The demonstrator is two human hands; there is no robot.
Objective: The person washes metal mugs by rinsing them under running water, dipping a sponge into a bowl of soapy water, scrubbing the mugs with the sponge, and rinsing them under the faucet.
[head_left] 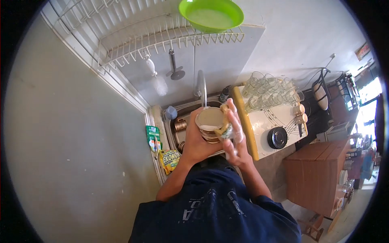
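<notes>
My left hand [193, 146] is wrapped around a cup [210, 117] with a pale round face turned up toward me and brown and white bands on its side. I cannot tell whether that face is its base or its inside. In my right hand [239, 142] a yellowish sponge [223, 130] is pressed against the cup's right side. Suds coat the right fingers. Both hands are above the metal sink [172, 135], just in front of the faucet [202, 87]. A brown cup-like item [180, 125] lies in the sink, left of my left hand.
Several clear glasses [269, 91], a stack of black dishes [277, 137] and two mugs [300, 118] stand on the counter at right. Left of the sink lie a yellow packet [169, 160] and a green packet [153, 137]. A green bowl [210, 16] sits on the wire rack [142, 46] above.
</notes>
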